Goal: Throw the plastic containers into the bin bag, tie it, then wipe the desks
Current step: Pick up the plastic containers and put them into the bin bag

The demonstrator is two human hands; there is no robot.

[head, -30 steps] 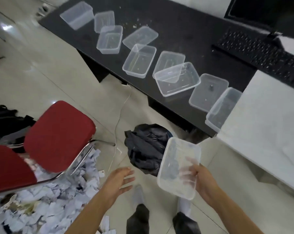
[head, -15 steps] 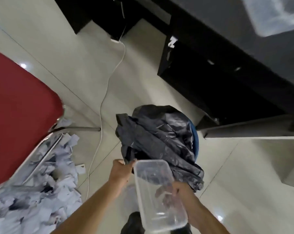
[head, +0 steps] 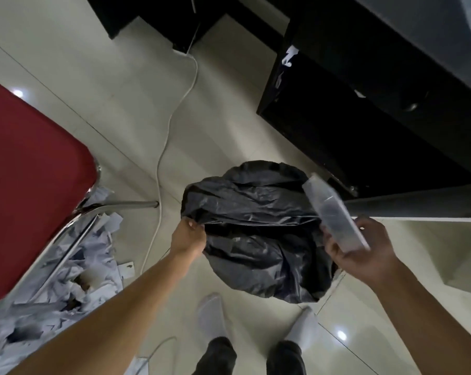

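Pull bin bag [head: 256, 226] rim wide with pinching left hand [head: 188, 236] — tip plastic container [head: 334, 212], gripped by right hand [head: 361, 250], inside. Release low.

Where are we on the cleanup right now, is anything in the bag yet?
Done: nothing visibly; no container shows inside the black bin bag. In hand: the left hand grips the bag's edge, while the right hand holds a clear plastic container at its right edge. Left: dropping it in, tying the bag, wiping the desks, whose tops barely show.
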